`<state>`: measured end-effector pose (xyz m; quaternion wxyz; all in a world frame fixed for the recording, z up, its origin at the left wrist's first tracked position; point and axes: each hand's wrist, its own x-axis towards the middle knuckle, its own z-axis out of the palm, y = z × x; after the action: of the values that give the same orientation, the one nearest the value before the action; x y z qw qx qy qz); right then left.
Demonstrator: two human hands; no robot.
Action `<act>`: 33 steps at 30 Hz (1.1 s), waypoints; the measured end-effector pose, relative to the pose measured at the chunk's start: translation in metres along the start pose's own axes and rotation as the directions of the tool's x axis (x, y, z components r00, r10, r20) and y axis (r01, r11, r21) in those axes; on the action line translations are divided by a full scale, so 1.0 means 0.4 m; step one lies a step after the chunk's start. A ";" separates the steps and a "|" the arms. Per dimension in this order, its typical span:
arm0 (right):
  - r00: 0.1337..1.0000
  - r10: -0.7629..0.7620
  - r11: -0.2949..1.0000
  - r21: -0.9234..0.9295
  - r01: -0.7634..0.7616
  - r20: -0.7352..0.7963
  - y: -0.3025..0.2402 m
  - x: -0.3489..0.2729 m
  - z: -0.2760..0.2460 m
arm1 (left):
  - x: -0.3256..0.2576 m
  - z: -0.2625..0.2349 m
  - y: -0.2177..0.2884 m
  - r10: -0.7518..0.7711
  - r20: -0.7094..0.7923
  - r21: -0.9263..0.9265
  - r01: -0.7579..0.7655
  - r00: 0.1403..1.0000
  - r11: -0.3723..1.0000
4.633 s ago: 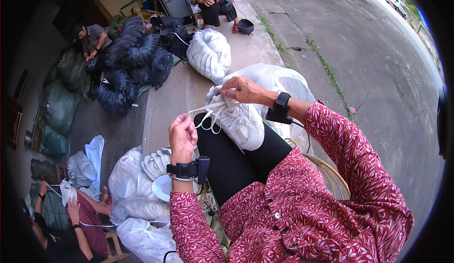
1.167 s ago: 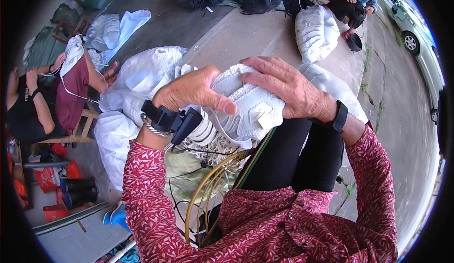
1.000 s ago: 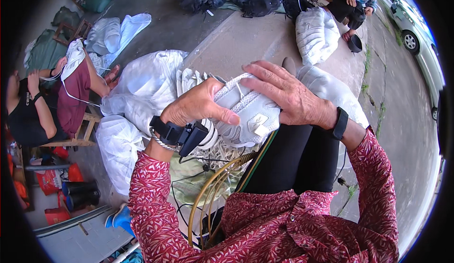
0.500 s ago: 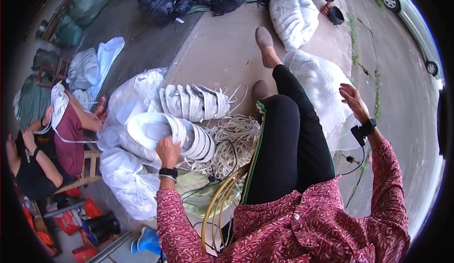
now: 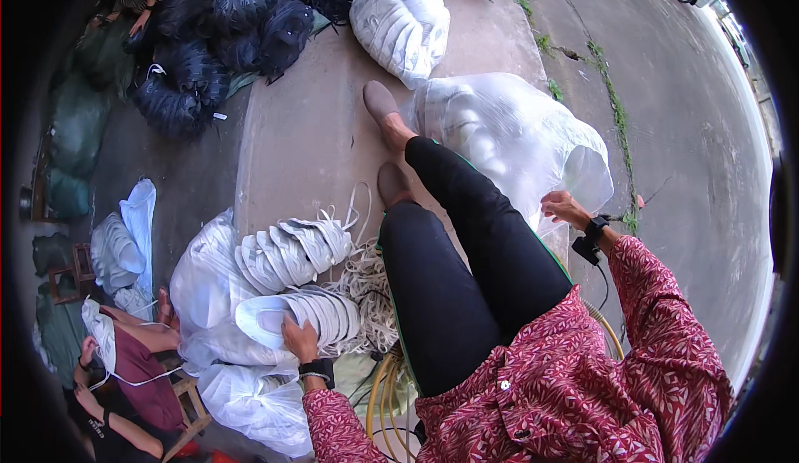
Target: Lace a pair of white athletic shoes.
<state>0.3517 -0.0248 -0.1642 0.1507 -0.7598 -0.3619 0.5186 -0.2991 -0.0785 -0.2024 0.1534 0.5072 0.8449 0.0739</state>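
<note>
"White shoe uppers [image 5: 329,317], nested in a row in the lower left of the frame. Heavy, do you think?"

"Light, I'd judge, each on its own, and soft, though probably stiffer at the heel. Lifted by 1 end, the whole row could sag and fan apart."

"What are the fingers doing?"

"On the left hand [image 5: 301,341] they bend at the near rim of the front upper [image 5: 256,320]; I can't tell whether they pinch it. On the right hand [image 5: 568,207], right of centre, they curve loosely, partly spread, with nothing between them, near the clear plastic bag [image 5: 508,130]."

"Where's the best hold?"

"At the collar, thumb on 1 side, fingers on the other; that edge looks padded and not slippery. Nothing seems fragile, but the lace tangle [image 5: 379,297] at the row's right end could snag. There are 2 rows; the other row [image 5: 298,248] lies just above."
</note>
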 end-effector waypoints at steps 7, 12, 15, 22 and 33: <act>0.978 -0.144 0.986 -0.067 0.155 0.152 0.030 0.001 0.047 | -0.023 -0.223 0.389 0.210 0.112 -0.667 -0.083 0.971 0.740; 0.994 -0.063 0.996 0.076 0.056 0.095 0.159 -0.013 0.041 | -0.128 -0.328 0.712 0.698 -0.048 -0.656 -0.550 0.714 0.517; 0.993 -0.082 0.974 0.219 0.063 0.081 0.222 -0.048 0.071 | -0.167 -0.230 0.763 0.803 -0.050 -0.218 -0.791 0.593 0.571; 0.932 -0.361 0.927 0.130 0.353 0.041 0.073 -0.132 0.124 | -0.169 -0.236 0.760 0.778 -0.123 -0.167 -0.786 0.616 0.596; 0.866 -0.498 0.849 -0.180 0.497 0.046 0.251 -0.028 0.178 | -0.180 -0.239 0.778 0.787 -0.174 -0.160 -0.806 0.591 0.570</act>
<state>0.3249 -0.1126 -0.2469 0.2088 -0.6515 -0.5927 0.4249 -0.0398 0.0089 -0.0118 0.1237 0.8090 0.5176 0.2498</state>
